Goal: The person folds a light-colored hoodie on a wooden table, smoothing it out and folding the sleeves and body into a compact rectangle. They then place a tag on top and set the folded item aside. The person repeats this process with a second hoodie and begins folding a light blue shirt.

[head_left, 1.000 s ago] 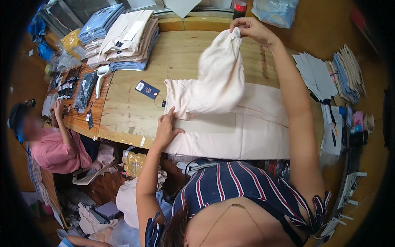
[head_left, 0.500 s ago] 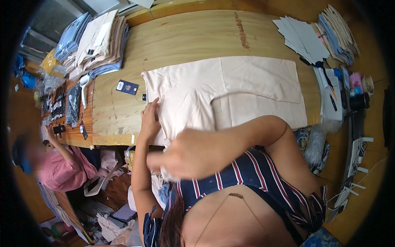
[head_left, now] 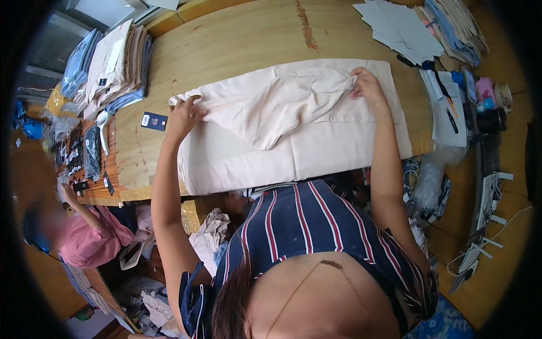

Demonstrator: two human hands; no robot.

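A pale pink long-sleeved shirt [head_left: 243, 169] lies partly folded along the near side of the wooden table. Its sleeve [head_left: 271, 121] is laid lengthwise across the top, wrinkled, with a bulge sagging toward me in the middle. At the shirt's left end, my left hand [head_left: 183, 117] rests on the cloth with fingers apart. My right hand [head_left: 370, 90] grips the sleeve's end near the right edge, its fingertips closed on the fabric. A dark blue hang tag [head_left: 153, 121] lies on the table just left of my left hand.
Stacks of folded shirts [head_left: 113, 70] stand at the far left, near a white scoop-shaped tool [head_left: 104, 130]. White card sheets [head_left: 398, 31] and more folded garments [head_left: 454, 31] lie far right, above papers with pens [head_left: 449, 113]. A person in pink [head_left: 93, 234] works at left.
My right hand has swung from low in front of me to the far right, and the sleeve now stretches sideways across the shirt. My left hand has shifted left and away from me.
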